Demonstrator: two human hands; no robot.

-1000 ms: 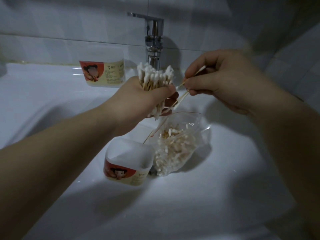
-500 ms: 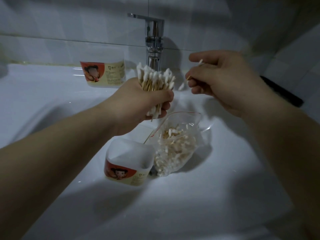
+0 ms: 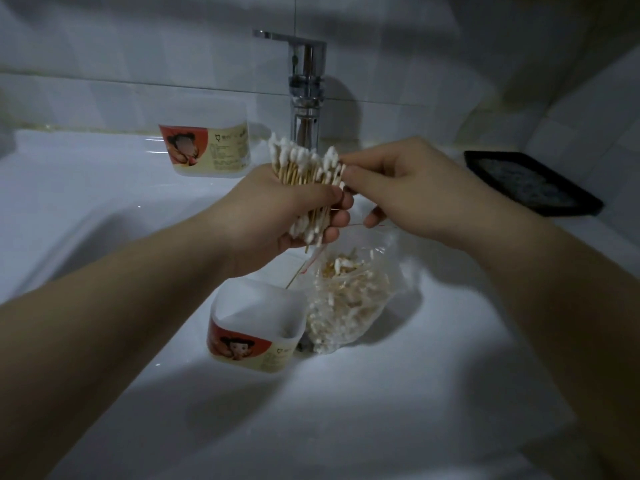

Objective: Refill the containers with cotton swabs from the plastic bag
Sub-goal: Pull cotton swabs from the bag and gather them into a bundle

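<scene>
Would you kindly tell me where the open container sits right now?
The open container stands low at centre in the head view, just left of the plastic bag.

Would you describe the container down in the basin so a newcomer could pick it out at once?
From the chrome faucet, come forward and down into the white sink. The container stands just left of the clear plastic bag of swabs. Unlike the second labelled tub on the back ledge, it sits low in the basin, its open top showing.
</scene>
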